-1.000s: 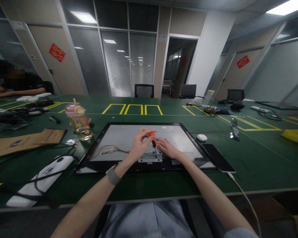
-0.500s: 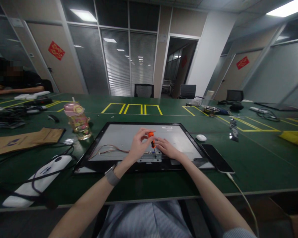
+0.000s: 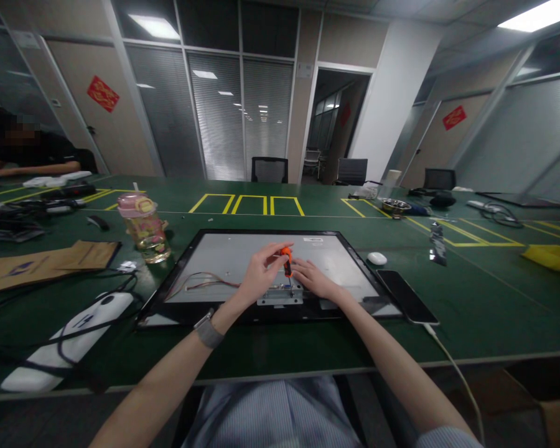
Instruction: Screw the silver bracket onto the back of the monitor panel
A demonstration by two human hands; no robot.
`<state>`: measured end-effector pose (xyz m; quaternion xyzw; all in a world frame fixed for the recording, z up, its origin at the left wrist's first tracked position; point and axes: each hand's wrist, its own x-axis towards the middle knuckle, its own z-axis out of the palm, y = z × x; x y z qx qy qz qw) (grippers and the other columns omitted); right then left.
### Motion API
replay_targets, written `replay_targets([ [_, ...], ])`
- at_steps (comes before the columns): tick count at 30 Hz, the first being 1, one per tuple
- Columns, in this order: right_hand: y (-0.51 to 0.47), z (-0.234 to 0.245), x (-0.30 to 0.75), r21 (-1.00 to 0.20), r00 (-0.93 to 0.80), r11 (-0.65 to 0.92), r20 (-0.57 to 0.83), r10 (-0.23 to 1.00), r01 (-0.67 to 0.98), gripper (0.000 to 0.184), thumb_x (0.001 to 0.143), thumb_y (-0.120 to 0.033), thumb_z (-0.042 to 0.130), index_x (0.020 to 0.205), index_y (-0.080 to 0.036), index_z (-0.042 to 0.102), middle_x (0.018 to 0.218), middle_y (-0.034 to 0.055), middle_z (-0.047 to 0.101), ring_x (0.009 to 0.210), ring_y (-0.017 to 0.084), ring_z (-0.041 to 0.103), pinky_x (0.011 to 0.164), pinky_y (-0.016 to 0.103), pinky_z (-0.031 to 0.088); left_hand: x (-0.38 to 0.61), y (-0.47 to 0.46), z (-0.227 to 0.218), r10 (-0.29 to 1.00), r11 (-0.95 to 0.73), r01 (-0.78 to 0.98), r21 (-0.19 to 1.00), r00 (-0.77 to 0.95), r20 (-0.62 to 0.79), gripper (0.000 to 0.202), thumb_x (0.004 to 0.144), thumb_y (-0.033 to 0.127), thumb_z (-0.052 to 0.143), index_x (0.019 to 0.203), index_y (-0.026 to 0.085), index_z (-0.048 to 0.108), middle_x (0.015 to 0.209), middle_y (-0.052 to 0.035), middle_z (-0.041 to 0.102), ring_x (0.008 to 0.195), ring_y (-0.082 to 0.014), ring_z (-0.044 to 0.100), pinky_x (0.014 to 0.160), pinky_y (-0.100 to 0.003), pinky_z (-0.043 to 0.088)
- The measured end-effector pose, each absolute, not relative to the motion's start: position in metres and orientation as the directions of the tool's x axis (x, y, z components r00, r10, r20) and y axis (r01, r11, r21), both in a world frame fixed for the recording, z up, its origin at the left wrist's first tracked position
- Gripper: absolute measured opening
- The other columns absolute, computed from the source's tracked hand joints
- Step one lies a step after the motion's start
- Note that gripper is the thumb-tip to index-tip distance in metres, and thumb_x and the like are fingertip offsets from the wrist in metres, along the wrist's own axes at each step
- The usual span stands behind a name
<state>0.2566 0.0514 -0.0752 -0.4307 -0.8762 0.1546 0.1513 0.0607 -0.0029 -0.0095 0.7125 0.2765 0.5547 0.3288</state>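
Note:
A flat display panel (image 3: pixel 233 249) with a grey metal back and black frame lies on the green table. My left hand (image 3: pixel 261 269) grips the orange-and-black handle of a screwdriver (image 3: pixel 287 264) between thumb and fingers. The screwdriver stands nearly upright, its tip at a metal bracket (image 3: pixel 280 300) by the panel's near edge. My right hand (image 3: pixel 315 279) lies low over the panel beside the screwdriver, fingers stretched out; whether they touch its shaft I cannot tell. Thin wires (image 3: pixel 210 279) run across the panel left of the bracket.
A black phone (image 3: pixel 407 296) with a white cable and a white earbud case (image 3: pixel 377 258) lie to the right. On the left are a white power strip (image 3: pixel 70 342) with dark cords, a pink-lidded bottle (image 3: pixel 144 229) and a brown paper bag (image 3: pixel 42 264). Another person (image 3: pixel 32 149) sits far left.
Both hands stay in nearly the same place, with the screwdriver at the bracket. The left fingers have shifted slightly around the handle, and the view has moved a little.

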Motion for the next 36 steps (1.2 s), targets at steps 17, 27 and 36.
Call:
replay_targets([
  [17, 0.0552, -0.0794, 0.2582, -0.399, -0.584, 0.586, 0.141, 0.799, 0.705, 0.046, 0.095, -0.044, 0.023, 0.131, -0.026, 0.046, 0.144, 0.0078, 0.038, 0.136, 0.024, 0.028, 0.109, 0.051, 0.016, 0.0643, -0.0067, -0.0101, 0.746, -0.666, 0.091, 0.74, 0.098, 0.659, 0.019, 0.085, 0.026, 0.055, 0.097, 0.016, 0.065, 0.096, -0.0066, 0.059, 0.088, -0.0148, 0.059, 0.079, -0.026, 0.05],
  [27, 0.0517, -0.0763, 0.2571, -0.406, -0.584, 0.582, 0.133, 0.801, 0.705, 0.045, 0.095, -0.042, 0.024, 0.13, -0.026, 0.047, 0.144, 0.0068, 0.038, 0.137, 0.024, 0.026, 0.11, 0.052, 0.015, 0.0643, -0.0089, -0.0077, 0.762, -0.62, -0.023, 0.784, 0.223, 0.608, 0.026, 0.089, 0.025, 0.047, 0.111, 0.018, 0.059, 0.109, -0.0085, 0.059, 0.098, -0.0171, 0.059, 0.089, -0.032, 0.048],
  [36, 0.053, -0.0792, 0.2579, -0.403, -0.584, 0.589, 0.149, 0.798, 0.7, 0.045, 0.095, -0.042, 0.024, 0.129, -0.025, 0.048, 0.144, 0.0077, 0.039, 0.136, 0.023, 0.026, 0.11, 0.051, 0.016, 0.0638, -0.0054, -0.0097, 0.747, -0.66, 0.037, 0.75, 0.131, 0.651, 0.024, 0.088, 0.028, 0.049, 0.105, 0.018, 0.064, 0.105, -0.0078, 0.055, 0.096, -0.0163, 0.057, 0.086, -0.029, 0.048],
])
